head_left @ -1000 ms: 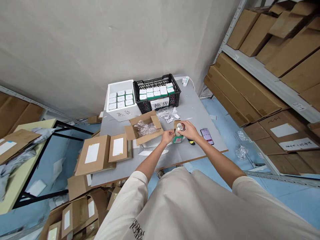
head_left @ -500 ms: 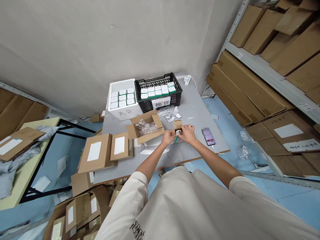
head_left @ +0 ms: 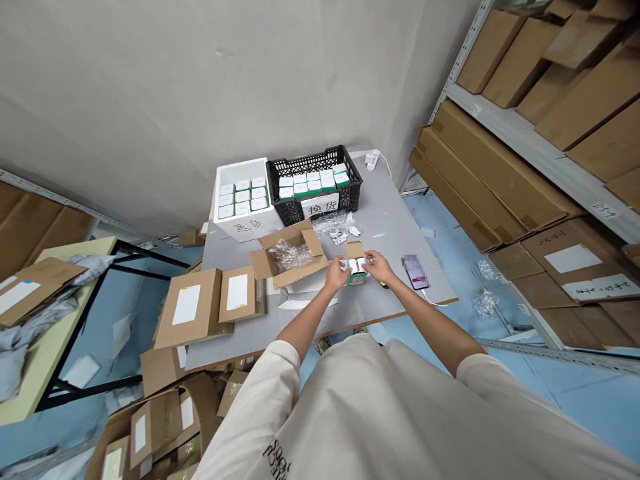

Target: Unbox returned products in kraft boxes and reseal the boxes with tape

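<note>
A small green and white box (head_left: 357, 280) stands on the grey table, its tall back flap raised and its two white side flaps tipped inward over the opening. My left hand (head_left: 337, 273) is closed at its left side, fingertips pinching the flap there. On the opposite side my right hand (head_left: 379, 267) pinches the right flap between thumb and fingers. Whatever is inside the box is hidden by the flaps. Just left of my hands sits an open cardboard box (head_left: 296, 272) with clear bubble wrap (head_left: 290, 256) in it.
A black crate (head_left: 353, 197) and a white foam box (head_left: 250, 227), each holding several small green and white boxes, stand at the back. A phone (head_left: 416, 272) on a cable lies right. Closed cartons (head_left: 187, 304) sit left. Crumpled plastic (head_left: 330, 224) lies before the crate.
My right hand lowered a round metal-topped container into the small box and let it go. Both hands have since moved to the side flaps, which now fold inward.
</note>
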`<state>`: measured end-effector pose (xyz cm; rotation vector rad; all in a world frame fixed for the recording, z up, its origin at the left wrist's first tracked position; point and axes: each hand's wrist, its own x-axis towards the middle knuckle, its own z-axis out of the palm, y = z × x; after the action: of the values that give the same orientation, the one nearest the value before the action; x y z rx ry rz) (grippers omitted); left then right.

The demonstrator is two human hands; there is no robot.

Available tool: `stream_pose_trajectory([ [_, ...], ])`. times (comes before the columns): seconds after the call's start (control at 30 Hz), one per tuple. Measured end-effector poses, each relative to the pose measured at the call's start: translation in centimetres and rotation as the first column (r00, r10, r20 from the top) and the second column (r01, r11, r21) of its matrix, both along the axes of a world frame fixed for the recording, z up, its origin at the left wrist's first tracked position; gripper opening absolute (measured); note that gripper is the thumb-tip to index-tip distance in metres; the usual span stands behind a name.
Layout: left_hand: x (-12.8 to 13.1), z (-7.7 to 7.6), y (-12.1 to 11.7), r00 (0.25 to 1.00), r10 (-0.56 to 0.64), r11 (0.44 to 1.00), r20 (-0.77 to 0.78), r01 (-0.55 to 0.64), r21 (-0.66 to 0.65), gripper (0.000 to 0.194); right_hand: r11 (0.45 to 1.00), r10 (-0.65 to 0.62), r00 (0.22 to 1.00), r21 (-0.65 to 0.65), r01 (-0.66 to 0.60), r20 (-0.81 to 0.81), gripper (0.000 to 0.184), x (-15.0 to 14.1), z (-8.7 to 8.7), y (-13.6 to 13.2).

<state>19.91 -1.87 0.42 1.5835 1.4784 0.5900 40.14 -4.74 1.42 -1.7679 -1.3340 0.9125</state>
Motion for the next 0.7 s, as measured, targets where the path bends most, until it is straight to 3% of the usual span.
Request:
stream_pose_trajectory([
  [0.13,0.3,-0.2,0.0,1.0,0.003,1.0,0.023,-0.003,0.023,0.058,0.999,0.033,0.996,0.028,-0.031,-0.086,0.063,-0.4,0.4,-0.3],
  [0.27,-0.1,0.0,-0.1,0.995,-0.033,0.998,0.09,0.028,0.055,0.044,0.993,0.072,0.988,0.104,-0.058,-0.136,0.044,-0.1,1.0,-0.7],
  [0.37,-0.2,0.2,0.0,0.992,-0.021,0.998,0.127,0.012,0.069,0.04,0.995,0.014,0.988,0.098,0.001,-0.152,0.042,0.3,1.2,-0.4],
  [0.47,0.3,0.7,0.4,0.991,0.022,0.996,0.134,-0.033,0.082,0.057,0.997,-0.067,0.97,0.024,0.074,-0.233,0.051,0.5,1.5,0.5],
  [0.57,1.0,1.5,1.1,0.98,0.049,0.996,0.19,-0.064,0.069,0.075,0.997,-0.076,0.946,-0.036,0.068,-0.315,0.056,0.4,2.0,1.5],
  [0.7,1.5,2.5,1.3,0.95,0.044,0.998,0.31,-0.054,0.027,0.077,0.996,-0.087,0.934,-0.041,0.077,-0.347,0.052,0.1,2.4,1.6],
])
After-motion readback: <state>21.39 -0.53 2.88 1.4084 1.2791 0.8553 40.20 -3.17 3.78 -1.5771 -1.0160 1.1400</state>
